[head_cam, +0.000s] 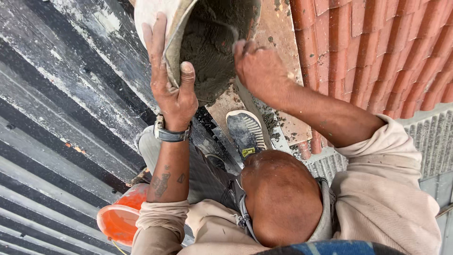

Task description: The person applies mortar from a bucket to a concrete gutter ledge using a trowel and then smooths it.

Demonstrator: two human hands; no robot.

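A white bucket (151, 12) tilted on its side holds grey wet mortar (207, 56). My left hand (172, 89), with a wristwatch on the wrist, grips the bucket's rim, thumb inside and fingers outside. My right hand (257, 68) reaches into the bucket's mouth with curled fingers buried at the mortar's edge. What those fingers hold is hidden. A bare head (281, 198) and beige sleeves fill the bottom of the view.
Red clay roof tiles (377, 52) cover the upper right. Dark corrugated metal sheeting (61, 108) slopes across the left. An orange bucket (118, 219) sits at lower left. A shoe sole (245, 132) rests on a mortar-smeared ledge, with grey ribbed sheeting (434, 141) to the right.
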